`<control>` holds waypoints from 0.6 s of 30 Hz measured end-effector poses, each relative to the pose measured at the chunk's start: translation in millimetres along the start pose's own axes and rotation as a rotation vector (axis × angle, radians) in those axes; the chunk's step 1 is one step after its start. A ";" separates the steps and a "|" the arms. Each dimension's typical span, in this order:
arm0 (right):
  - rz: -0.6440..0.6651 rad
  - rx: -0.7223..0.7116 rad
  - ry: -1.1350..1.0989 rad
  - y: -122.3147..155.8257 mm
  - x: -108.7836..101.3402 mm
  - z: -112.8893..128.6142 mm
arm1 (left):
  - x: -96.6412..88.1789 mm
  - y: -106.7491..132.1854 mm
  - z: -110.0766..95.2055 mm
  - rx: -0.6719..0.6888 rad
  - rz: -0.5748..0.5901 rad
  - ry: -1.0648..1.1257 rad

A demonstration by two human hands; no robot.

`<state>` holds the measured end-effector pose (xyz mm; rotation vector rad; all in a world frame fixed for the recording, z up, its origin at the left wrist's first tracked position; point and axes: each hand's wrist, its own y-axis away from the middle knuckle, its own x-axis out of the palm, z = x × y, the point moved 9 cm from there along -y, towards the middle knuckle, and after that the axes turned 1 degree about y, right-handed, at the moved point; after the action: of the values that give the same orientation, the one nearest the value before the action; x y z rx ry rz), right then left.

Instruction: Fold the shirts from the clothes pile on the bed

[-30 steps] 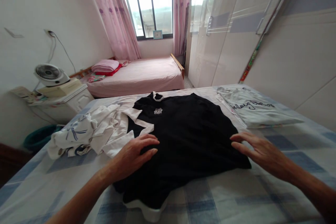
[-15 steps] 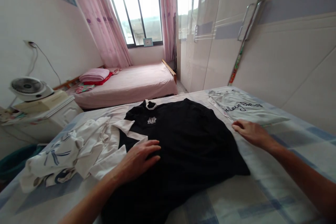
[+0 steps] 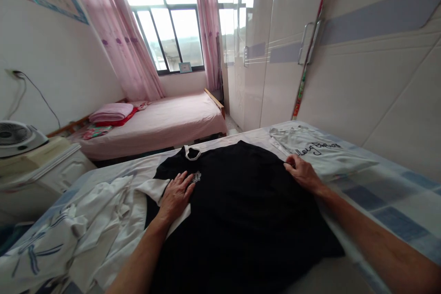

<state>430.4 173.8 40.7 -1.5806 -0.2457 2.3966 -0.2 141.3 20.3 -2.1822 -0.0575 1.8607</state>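
A black shirt (image 3: 241,206) with a white-trimmed collar and a small white emblem lies spread on the bed. My left hand (image 3: 178,191) rests flat on it beside the emblem, fingers stretched out, with a white collar-like piece (image 3: 153,189) at its wrist side. My right hand (image 3: 300,170) pinches the shirt's edge at the right. Crumpled white clothes (image 3: 99,225) with blue stripes lie left of the shirt. To the right is a pale shirt (image 3: 319,151) with dark script lettering, close to my right hand.
The clothes lie on a bed with a blue-and-white checked sheet (image 3: 368,193). Beyond it stands a pink-covered bed (image 3: 165,119) under a window. A tall glossy wardrobe (image 3: 372,82) runs along the right. At the left, a fan (image 3: 20,138) sits on a white cabinet (image 3: 58,170).
My left hand has moved up the black shirt toward its emblem. My right hand has moved left and taken hold of the shirt's right edge. The view has shifted slightly.
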 end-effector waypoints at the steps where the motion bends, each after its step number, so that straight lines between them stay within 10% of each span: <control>1: -0.001 0.008 0.016 -0.4 -0.4 -2.7 | -0.9 -0.4 0.5 -0.007 0.001 -0.004; 10: 0.025 0.045 0.329 -5.8 1.0 -1.6 | -2.7 -3.4 -0.5 -0.024 -0.011 0.006; 18: 0.198 -0.014 0.276 -74.6 26.4 30.0 | -5.3 -2.5 -1.5 -0.021 -0.037 0.015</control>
<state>402.1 253.0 50.3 -2.0004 -0.0544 2.2784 0.7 142.3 26.2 -2.1938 -0.1143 1.8323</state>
